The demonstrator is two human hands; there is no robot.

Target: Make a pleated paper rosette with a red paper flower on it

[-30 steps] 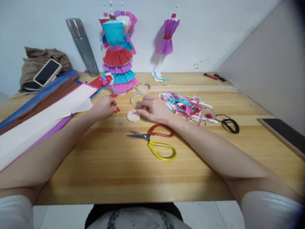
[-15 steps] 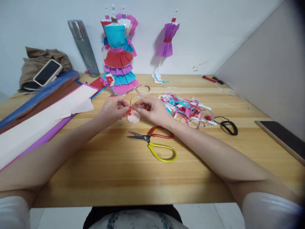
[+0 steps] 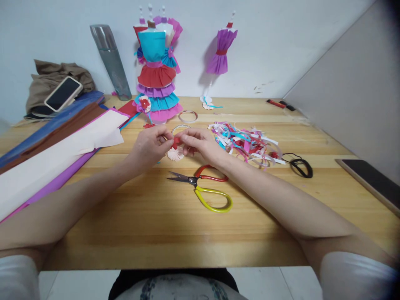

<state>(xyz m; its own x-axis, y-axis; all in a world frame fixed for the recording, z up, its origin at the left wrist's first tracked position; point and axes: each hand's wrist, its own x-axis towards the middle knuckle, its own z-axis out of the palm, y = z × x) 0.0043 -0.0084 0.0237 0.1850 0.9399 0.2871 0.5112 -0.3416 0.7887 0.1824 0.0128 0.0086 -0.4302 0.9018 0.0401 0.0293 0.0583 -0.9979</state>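
The left hand (image 3: 151,142) and right hand (image 3: 200,143) pinch a red paper flower (image 3: 176,143) from either side, probably to steady so small a thing. It looks thin and bright, its outline mostly hidden by fingers. It's held by a pale pleated rosette (image 3: 175,154); the scissors (image 3: 194,181) lie nearby on the desk (image 3: 150,233), presumably for easy reach.

Two hands (image 3: 151,143) (image 3: 202,143), two tape rolls (image 3: 188,121) (image 3: 181,126)
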